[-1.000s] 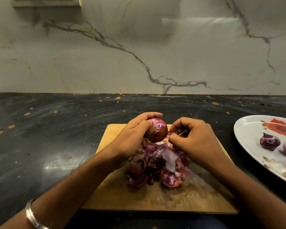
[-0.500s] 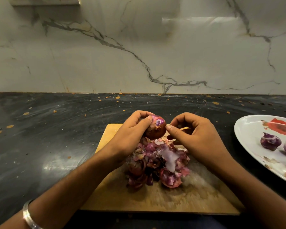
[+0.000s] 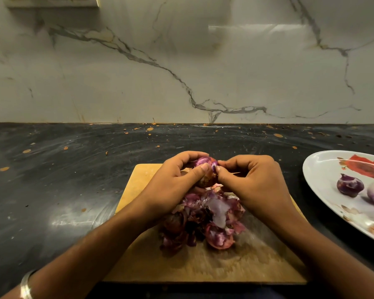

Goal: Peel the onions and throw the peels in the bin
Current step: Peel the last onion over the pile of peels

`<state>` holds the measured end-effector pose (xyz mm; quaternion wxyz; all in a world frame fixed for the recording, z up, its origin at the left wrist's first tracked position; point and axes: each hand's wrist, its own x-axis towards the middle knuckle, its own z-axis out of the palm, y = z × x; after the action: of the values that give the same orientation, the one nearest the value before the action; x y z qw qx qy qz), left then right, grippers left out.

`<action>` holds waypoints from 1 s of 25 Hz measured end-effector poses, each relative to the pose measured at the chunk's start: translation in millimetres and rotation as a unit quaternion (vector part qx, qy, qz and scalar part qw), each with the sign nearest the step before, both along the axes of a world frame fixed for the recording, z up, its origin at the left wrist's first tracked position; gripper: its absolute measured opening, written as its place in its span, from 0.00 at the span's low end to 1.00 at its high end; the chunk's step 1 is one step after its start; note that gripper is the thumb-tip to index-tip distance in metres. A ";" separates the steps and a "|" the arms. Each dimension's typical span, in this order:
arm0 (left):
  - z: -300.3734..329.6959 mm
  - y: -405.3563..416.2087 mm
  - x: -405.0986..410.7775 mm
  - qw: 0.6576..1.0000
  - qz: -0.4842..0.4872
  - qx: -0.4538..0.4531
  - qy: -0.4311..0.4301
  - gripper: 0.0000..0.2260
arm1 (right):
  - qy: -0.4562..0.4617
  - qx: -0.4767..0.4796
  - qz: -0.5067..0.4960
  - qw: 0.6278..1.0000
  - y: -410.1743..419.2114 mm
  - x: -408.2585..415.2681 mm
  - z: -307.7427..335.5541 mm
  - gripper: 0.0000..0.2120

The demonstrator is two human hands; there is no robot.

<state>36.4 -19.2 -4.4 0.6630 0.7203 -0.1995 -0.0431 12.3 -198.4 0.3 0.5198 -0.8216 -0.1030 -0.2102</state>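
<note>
Purple onion (image 3: pixel 205 172) sits in left hand (image 3: pixel 177 184) grip.

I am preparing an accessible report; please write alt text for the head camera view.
Two hands work on a red onion above a wooden cutting board: the left hand grips it and the right hand picks at its skin. A pile of peels lies on the board; a white plate at the right holds peeled onions.

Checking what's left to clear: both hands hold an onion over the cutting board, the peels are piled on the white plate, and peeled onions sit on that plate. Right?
Not quite. The peels are piled on the cutting board, not the white plate, as the head view shows. The rest holds.
</note>
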 end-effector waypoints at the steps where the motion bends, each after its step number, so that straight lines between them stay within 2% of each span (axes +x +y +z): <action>1: 0.2 -1.4 -1.2 1.000 0.004 0.007 -0.003 0.13 | -0.011 -0.021 -0.009 1.000 1.1 -0.4 -0.2 0.04; 6: 1.8 -6.4 -6.9 0.999 0.025 0.024 -0.018 0.14 | -0.060 -0.142 -0.062 0.986 3.9 -1.2 0.1 0.06; 11: 2.0 -5.4 -8.1 0.999 0.017 0.029 -0.017 0.14 | -0.095 -0.184 -0.079 0.975 4.9 -2.2 -0.4 0.07; 15: 2.4 0.6 -4.2 0.999 -0.001 0.036 -0.016 0.14 | -0.088 -0.145 -0.087 0.982 6.1 -4.8 -0.4 0.06; 20: 1.5 2.0 0.0 1.000 -0.015 0.011 0.014 0.13 | 0.006 0.012 -0.064 0.998 -1.8 5.6 1.2 0.05; 23: -0.7 -0.2 0.5 1.000 -0.009 -0.001 0.026 0.12 | -0.001 0.001 -0.036 0.999 -0.7 5.2 -2.6 0.01; 25: 1.3 2.2 2.2 0.999 -0.006 -0.012 0.036 0.11 | 0.011 0.019 0.001 1.000 0.0 3.8 -3.5 0.04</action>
<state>38.6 -17.0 -3.0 0.6780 0.7091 -0.1803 -0.0704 16.0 -198.4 -3.2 0.5369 -0.8136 -0.0944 -0.2022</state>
